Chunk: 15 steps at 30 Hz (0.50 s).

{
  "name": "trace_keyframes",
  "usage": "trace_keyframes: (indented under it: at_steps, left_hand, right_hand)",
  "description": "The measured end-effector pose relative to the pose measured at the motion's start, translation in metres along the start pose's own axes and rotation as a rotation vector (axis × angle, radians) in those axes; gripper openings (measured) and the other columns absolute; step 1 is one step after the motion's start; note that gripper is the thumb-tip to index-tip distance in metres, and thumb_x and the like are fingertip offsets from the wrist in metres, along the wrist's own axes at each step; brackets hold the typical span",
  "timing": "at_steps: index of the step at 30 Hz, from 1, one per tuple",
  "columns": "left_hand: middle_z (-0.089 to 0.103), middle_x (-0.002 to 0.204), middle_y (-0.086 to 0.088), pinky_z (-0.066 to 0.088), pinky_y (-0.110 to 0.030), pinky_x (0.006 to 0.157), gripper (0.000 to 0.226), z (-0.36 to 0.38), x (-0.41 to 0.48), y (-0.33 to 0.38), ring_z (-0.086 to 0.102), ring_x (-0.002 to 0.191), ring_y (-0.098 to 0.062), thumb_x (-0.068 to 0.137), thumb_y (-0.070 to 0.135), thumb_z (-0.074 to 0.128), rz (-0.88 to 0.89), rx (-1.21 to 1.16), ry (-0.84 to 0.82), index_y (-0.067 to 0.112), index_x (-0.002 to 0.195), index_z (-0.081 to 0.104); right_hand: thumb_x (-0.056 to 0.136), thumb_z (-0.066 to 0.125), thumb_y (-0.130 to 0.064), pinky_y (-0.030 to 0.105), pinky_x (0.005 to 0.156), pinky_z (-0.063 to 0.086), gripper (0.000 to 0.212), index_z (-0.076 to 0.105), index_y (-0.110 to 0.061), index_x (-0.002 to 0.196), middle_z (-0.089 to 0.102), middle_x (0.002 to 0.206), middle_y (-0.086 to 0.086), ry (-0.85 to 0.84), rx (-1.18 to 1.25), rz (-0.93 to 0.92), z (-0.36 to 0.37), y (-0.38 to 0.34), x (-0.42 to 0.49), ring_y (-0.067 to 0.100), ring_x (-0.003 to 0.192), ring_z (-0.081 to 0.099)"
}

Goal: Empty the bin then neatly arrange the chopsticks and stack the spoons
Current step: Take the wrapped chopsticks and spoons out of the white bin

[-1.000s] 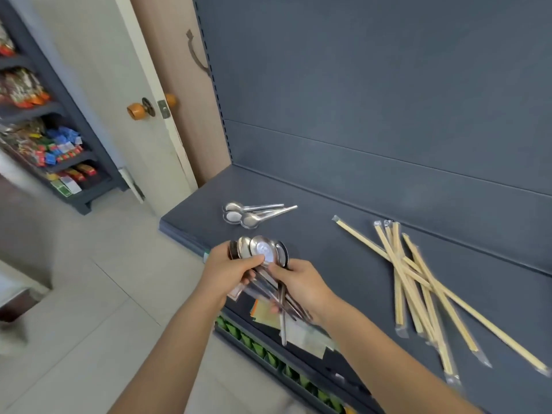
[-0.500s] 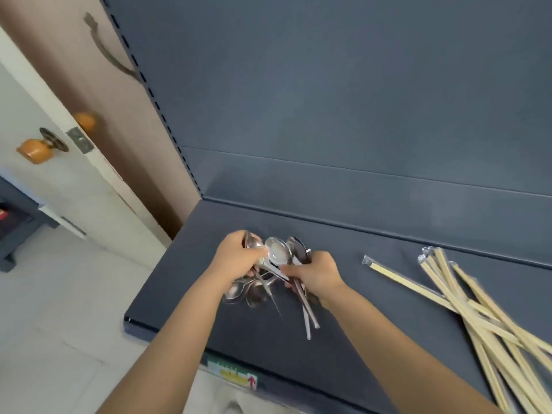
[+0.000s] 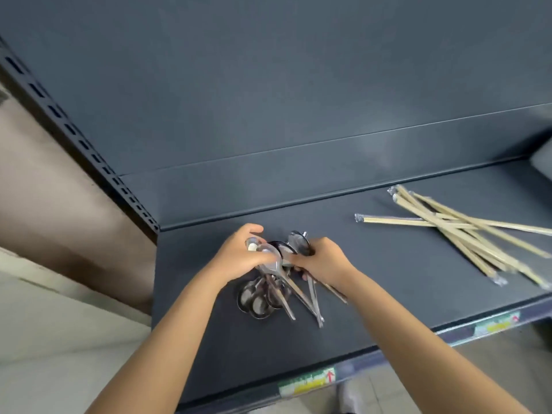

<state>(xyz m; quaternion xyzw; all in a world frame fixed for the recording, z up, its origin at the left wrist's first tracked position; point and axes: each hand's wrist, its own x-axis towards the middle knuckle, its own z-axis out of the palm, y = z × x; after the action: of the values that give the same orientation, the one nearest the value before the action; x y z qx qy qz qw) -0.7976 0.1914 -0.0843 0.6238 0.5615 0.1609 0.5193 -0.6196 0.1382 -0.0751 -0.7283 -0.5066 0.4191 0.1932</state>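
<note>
Gripping hand, left (image 3: pixel 241 258): the fingers are curled over the bowl end of the held spoons (image 3: pixel 298 243), and the thumb lies against a polished bowl.
Right hand (image 3: pixel 324 261): the fingers are curled round the same bundle from the opposite side, closing on the necks just below the bowls.
Held spoons: a bundle of bright, mirror-finish metal. The oval bowls overlap between the two hands, and the slim flat handles fan out toward the near edge, above the left part of the shelf (image 3: pixel 388 294).
Loose spoons (image 3: pixel 258 304): three rounded metal bowls lie side by side on the shelf, directly beneath the hands. Whether they touch the held handles cannot be told.
Chopsticks (image 3: pixel 466 234): long pale wooden pairs in clear, crinkled plastic sleeves. They lie crossed in an untidy heap on the right of the shelf, well apart from the spoons.
Shelf: smooth, matt, dark grey-blue sheet metal with a folded front lip.
Back panel (image 3: pixel 268 85): the same matt grey-blue metal, crossed by a horizontal seam.
Upright (image 3: pixel 74 135): a slanting metal post punched with a row of rectangular slots.
Label strips (image 3: pixel 307 380): glossy paper tags, green and yellow, on the shelf's front edge.
</note>
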Motion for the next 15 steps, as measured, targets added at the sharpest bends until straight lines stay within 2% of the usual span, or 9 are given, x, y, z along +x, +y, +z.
trace_keyframes:
  at_steps: [2, 4, 6, 8, 11, 13, 15]
  left_hand:
    - [0.061, 0.112, 0.011, 0.04, -0.021, 0.089, 0.036, -0.001, 0.005, -0.001, 0.054, 0.108, -0.005, 0.079, 0.033, 0.075, 0.076, 0.028, -0.035, 0.032, 0.113, 0.063]
    - [0.056, 0.112, 0.015, 0.034, -0.024, 0.1, 0.024, -0.002, 0.011, -0.001, 0.046, 0.116, -0.008, 0.084, 0.037, 0.069, 0.181, 0.204, -0.01, 0.033, 0.108, 0.068]
    - [0.057, 0.112, 0.016, 0.034, -0.033, 0.107, 0.018, 0.0, 0.015, 0.001, 0.046, 0.117, -0.012, 0.082, 0.043, 0.067, 0.237, 0.299, -0.011, 0.045, 0.1, 0.067]
    - [0.064, 0.107, 0.016, 0.037, -0.039, 0.105, 0.009, 0.001, 0.018, 0.005, 0.053, 0.113, -0.012, 0.079, 0.046, 0.063, 0.231, 0.328, 0.001, 0.049, 0.087, 0.063]
    - [0.068, 0.091, 0.017, 0.033, -0.035, 0.106, 0.008, 0.003, 0.021, 0.007, 0.059, 0.102, -0.005, 0.088, 0.031, 0.064, 0.224, 0.338, 0.051, 0.036, 0.081, 0.064]
    - [0.069, 0.086, 0.016, 0.036, -0.034, 0.103, 0.016, 0.005, 0.023, 0.008, 0.062, 0.099, -0.008, 0.087, 0.028, 0.065, 0.223, 0.297, 0.068, 0.036, 0.074, 0.062]
    - [0.069, 0.084, 0.014, 0.044, -0.03, 0.093, 0.018, 0.005, 0.027, 0.007, 0.064, 0.093, -0.013, 0.087, 0.021, 0.064, 0.232, 0.213, 0.083, 0.034, 0.074, 0.063]
  right_hand:
    - [0.085, 0.065, -0.029, 0.021, 0.057, 0.045, 0.027, 0.059, -0.011, 0.066, 0.063, 0.056, 0.001, 0.017, 0.045, 0.001, 0.0, -0.003, -0.007, 0.016, 0.05, 0.059]
    - [0.085, 0.064, -0.026, 0.024, 0.06, 0.047, 0.021, 0.059, -0.009, 0.074, 0.064, 0.061, 0.005, 0.049, 0.078, -0.01, -0.001, -0.006, -0.014, 0.019, 0.054, 0.061]
    - [0.085, 0.064, -0.022, 0.024, 0.057, 0.046, 0.018, 0.057, -0.01, 0.073, 0.061, 0.058, 0.002, 0.072, 0.104, -0.015, -0.002, -0.008, -0.019, 0.019, 0.054, 0.06]
    - [0.081, 0.067, -0.016, 0.023, 0.055, 0.044, 0.018, 0.054, -0.01, 0.069, 0.057, 0.053, -0.002, 0.097, 0.117, -0.007, -0.001, -0.007, -0.021, 0.017, 0.05, 0.057]
    - [0.068, 0.076, -0.003, 0.027, 0.057, 0.044, 0.023, 0.054, -0.008, 0.071, 0.057, 0.051, -0.003, 0.118, 0.167, 0.015, 0.002, -0.003, -0.021, 0.013, 0.047, 0.054]
    - [0.065, 0.081, -0.007, 0.024, 0.054, 0.04, 0.029, 0.053, -0.011, 0.073, 0.056, 0.059, -0.003, 0.153, 0.13, 0.036, 0.005, -0.002, -0.021, 0.012, 0.053, 0.05]
    - [0.065, 0.084, -0.015, 0.021, 0.05, 0.034, 0.036, 0.049, -0.014, 0.076, 0.052, 0.068, -0.004, 0.192, 0.09, 0.042, 0.006, 0.0, -0.021, 0.013, 0.06, 0.046]
